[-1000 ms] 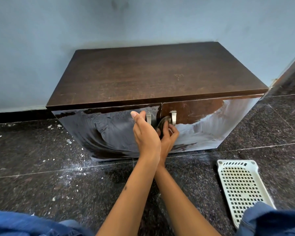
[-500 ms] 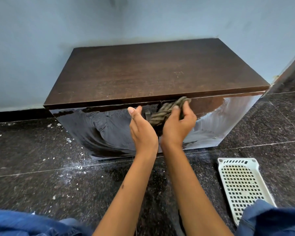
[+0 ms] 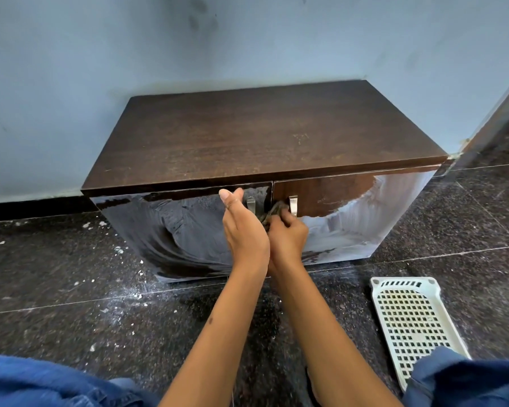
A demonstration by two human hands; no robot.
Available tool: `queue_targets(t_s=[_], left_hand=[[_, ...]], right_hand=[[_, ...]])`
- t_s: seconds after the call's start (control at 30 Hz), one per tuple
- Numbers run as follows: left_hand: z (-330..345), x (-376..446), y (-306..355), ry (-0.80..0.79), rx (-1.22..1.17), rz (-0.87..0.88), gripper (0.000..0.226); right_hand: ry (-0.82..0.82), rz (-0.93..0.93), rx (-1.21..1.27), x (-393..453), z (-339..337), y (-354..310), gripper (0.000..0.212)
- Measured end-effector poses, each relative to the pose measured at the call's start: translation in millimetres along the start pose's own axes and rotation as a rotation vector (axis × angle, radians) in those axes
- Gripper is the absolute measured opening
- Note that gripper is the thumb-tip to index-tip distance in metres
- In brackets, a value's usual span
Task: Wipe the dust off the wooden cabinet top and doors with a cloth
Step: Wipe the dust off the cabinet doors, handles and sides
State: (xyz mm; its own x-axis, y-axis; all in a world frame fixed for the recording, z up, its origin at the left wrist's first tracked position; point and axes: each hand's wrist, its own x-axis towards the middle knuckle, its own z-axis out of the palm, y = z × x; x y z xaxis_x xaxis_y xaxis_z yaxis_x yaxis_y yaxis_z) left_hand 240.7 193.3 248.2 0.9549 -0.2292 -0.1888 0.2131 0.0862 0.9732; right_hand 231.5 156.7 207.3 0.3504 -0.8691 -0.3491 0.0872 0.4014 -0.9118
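The cloth is bunched small and pressed against the right door, at that door's inner edge, just beside its metal handle. It is clamped in the right hand, fingers curled tight around it; only a little fabric is seen past the knuckles. The left hand is held flat and loose, fingers together, nothing gripped, against the left door near its handle, touching the right hand at the wrist side.

The cabinet top looks mostly clean, with faint specks near its right half. Pale dust smears are still seen over the outer and lower part of the right door and across much of the left door. The doors are judged roughly half done.

Risks from here:
- The cloth could be snagged on a handle, given how close it is worked.
- A door could be rattled or sprung if pressure is put at the inner edge; bracing is likely intended by the left hand.
- With so wadded a cloth, dust is likely smeared, not lifted; refolding is advised.
- Loosened dust is dropped on the dark floor, beside the white basket.
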Motion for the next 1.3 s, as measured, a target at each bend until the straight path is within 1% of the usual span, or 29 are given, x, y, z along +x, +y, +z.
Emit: queue_targets(t_s=[0.03,0.07,0.13,0.2,0.23,0.27,0.3,0.33,0.37,0.4,0.43,0.47,0.53,0.57,0.6,0.67,0.73,0.8,0.87,1.03,1.13,1.23,1.3], left_hand=[[0,-1,0,-0.007,-0.001,0.002,0.061],[0,-1,0,-0.013,-0.003,0.002,0.061],[0,-1,-1,-0.027,-0.004,-0.006,0.061],[0,-2,-2,-0.039,-0.001,-0.031,0.062],[1,-2,-3,-0.047,-0.003,-0.048,0.062],[0,-2,-4,-0.056,-0.009,-0.062,0.063],[0,-2,-4,-0.067,-0.019,-0.076,0.064],[0,-1,-5,-0.079,-0.030,-0.089,0.064],[0,0,-5,-0.091,-0.040,-0.102,0.064],[-1,1,-5,-0.103,-0.047,-0.112,0.064],[-1,2,-5,-0.114,-0.057,-0.124,0.065],[-2,4,-5,-0.125,-0.066,-0.135,0.066],[-2,10,-7,-0.154,-0.067,-0.154,0.068],[-3,12,-8,-0.172,-0.052,-0.165,0.068],[-3,13,-10,-0.194,-0.031,-0.175,0.069],[0,13,-14,-0.266,0.013,-0.202,0.070],[2,12,-16,-0.330,0.045,-0.226,0.071],[7,13,-17,-0.379,0.060,-0.257,0.070],[10,14,-20,-0.404,0.074,-0.269,0.069],[11,18,-24,-0.432,0.074,-0.268,0.069],[9,20,-24,-0.414,0.085,-0.246,0.069],[8,21,-23,-0.387,0.110,-0.215,0.068],[6,22,-22,-0.367,0.117,-0.200,0.068]], right_hand=[[0.008,0.025,0.016,-1,-4,0,0.039],[0.040,-0.023,0.013,-2,-7,0,0.038],[0.134,-0.276,-0.084,-2,-9,-2,0.038],[0.182,-0.540,-0.242,-2,-5,-5,0.039],[0.151,-0.625,-0.304,-1,-3,-1,0.040],[0.077,-0.665,-0.356,0,-2,6,0.041],[-0.013,-0.650,-0.393,0,-3,14,0.044],[-0.110,-0.591,-0.406,1,-5,25,0.046],[-0.159,-0.521,-0.449,2,-10,39,0.044],[-0.139,-0.485,-0.532,5,-17,53,0.041],[-0.081,-0.430,-0.568,10,-25,68,0.038],[0.027,-0.364,-0.552,15,-34,78,0.037],[0.250,-0.202,-0.389,22,-49,84,0.036],[0.327,-0.171,-0.300,25,-53,82,0.036],[0.375,-0.205,-0.240,26,-55,77,0.037],[0.397,-0.396,-0.232,29,-53,64,0.040],[0.333,-0.606,-0.315,30,-44,52,0.038],[0.246,-0.690,-0.408,34,-37,50,0.034],[0.204,-0.656,-0.453,39,-36,54,0.031],[0.205,-0.470,-0.420,47,-38,61,0.031],[0.215,-0.256,-0.320,47,-32,59,0.034],[0.230,0.058,-0.082,47,-23,51,0.035],[0.184,0.190,0.042,47,-19,48,0.033]])
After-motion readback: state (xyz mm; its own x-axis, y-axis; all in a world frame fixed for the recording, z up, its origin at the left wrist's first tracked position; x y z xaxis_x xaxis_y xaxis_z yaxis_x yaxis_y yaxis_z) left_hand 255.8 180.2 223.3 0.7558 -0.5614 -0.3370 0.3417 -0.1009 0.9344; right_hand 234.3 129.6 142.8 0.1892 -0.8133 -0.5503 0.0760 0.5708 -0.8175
